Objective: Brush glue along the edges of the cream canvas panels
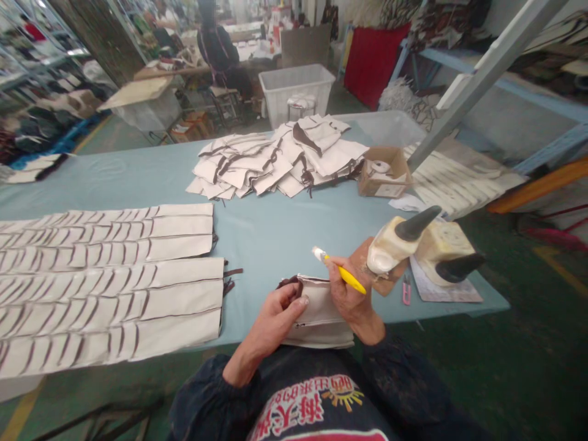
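Observation:
My right hand is closed around a yellow-handled brush, its bristles white and pointing up and left above the table. With my left hand I grip a cream fabric piece with dark brown edging at the table's front edge, thumb on top. The lower part of my right hand rests against the same piece. Another cream layer shows beneath it. Right of the brush, a cream plastic bottle with a dark tapered end lies tilted on a brown pad, white paste at its mouth.
A second such container stands on a board beside pink thread snips. Overlapping rows of cream pieces cover the table's left. Farther back lie a loose heap and a cardboard box. A grey post rises at right.

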The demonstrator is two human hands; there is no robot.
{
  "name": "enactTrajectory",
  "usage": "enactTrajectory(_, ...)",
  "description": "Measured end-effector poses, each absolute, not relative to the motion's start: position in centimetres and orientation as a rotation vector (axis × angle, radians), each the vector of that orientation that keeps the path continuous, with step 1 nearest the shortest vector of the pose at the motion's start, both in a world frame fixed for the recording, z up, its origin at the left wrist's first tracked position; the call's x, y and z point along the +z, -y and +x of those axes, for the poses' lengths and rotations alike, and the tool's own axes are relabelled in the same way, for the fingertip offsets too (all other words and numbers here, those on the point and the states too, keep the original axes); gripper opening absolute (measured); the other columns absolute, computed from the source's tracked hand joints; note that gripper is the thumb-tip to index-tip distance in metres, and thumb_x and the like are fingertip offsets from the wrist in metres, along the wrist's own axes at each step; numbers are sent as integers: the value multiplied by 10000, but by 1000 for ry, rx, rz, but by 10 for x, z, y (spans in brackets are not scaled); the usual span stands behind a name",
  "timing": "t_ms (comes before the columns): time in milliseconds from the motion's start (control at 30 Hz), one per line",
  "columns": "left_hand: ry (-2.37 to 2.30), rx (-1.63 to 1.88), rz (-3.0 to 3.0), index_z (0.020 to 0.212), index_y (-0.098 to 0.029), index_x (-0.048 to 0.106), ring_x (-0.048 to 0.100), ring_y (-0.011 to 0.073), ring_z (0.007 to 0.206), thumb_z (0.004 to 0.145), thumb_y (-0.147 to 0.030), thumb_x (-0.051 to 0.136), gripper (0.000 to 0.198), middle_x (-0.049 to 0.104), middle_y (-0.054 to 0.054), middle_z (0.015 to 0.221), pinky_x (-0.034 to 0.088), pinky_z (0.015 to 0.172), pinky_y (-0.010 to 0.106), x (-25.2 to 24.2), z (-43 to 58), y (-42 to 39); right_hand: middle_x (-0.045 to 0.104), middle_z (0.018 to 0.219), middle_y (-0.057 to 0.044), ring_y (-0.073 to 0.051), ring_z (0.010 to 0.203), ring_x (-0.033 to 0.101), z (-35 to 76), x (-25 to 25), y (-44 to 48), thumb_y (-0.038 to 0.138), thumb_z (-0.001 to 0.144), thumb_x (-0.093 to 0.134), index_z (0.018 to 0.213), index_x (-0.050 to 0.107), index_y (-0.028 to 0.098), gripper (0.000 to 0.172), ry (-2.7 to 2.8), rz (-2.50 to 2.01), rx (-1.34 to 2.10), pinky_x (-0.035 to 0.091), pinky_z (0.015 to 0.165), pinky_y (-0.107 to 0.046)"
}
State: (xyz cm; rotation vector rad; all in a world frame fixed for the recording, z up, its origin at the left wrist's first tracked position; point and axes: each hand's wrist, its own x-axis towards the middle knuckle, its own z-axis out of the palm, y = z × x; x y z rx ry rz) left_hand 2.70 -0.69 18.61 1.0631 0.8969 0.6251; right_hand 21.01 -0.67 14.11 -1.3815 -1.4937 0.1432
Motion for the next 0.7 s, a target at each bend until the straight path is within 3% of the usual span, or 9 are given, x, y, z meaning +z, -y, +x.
enactTrajectory(200, -1004, 703, 1117, 804, -162, 627, 509, 147, 734, 861, -563, 720, 415, 602, -3, 773, 430, 678, 251, 179, 25, 13, 666, 667, -14, -163, 582, 618, 217, 151, 1, 443, 1061, 488, 927, 688, 200, 343, 1265, -1446, 318, 489, 586, -279)
enactTrajectory(367, -1020, 652, 1064, 921, -145, 689, 569, 165, 747, 873, -561, 708, 419, 657, 18, 803, 458, 704, 264, 183, 18, 8, 525, 512, 57, -101, 421, 452, 239, 181, 5, 536, 1015, 575, 835, 642, 206, 381, 961, -1200, 734, 333, 413, -208)
enactTrajectory(467, -1016, 647, 1090, 997, -141, 745, 604, 195, 783, 884, -530, 702, 407, 700, 47, 842, 477, 720, 279, 187, 16, 3, 476, 460, 66, -84, 377, 393, 240, 193, 11, 557, 993, 608, 774, 633, 200, 419, 965, -1104, 903, 282, 384, -198)
enactTrajectory(600, -955, 649, 1096, 1142, -152, 767, 621, 211, 871, 893, -450, 707, 393, 746, 67, 975, 481, 766, 280, 194, 17, 0, 459, 437, 66, -80, 369, 371, 226, 196, 10, 605, 977, 600, 754, 638, 194, 470, 1017, -1080, 988, 295, 384, -200)
enactTrajectory(700, -911, 636, 1039, 1197, -141, 758, 596, 182, 818, 884, -458, 719, 448, 746, 67, 967, 453, 711, 253, 197, 19, 2, 459, 429, 68, -91, 378, 404, 214, 195, 6, 637, 962, 593, 748, 633, 196, 492, 1001, -1149, 919, 346, 403, -211)
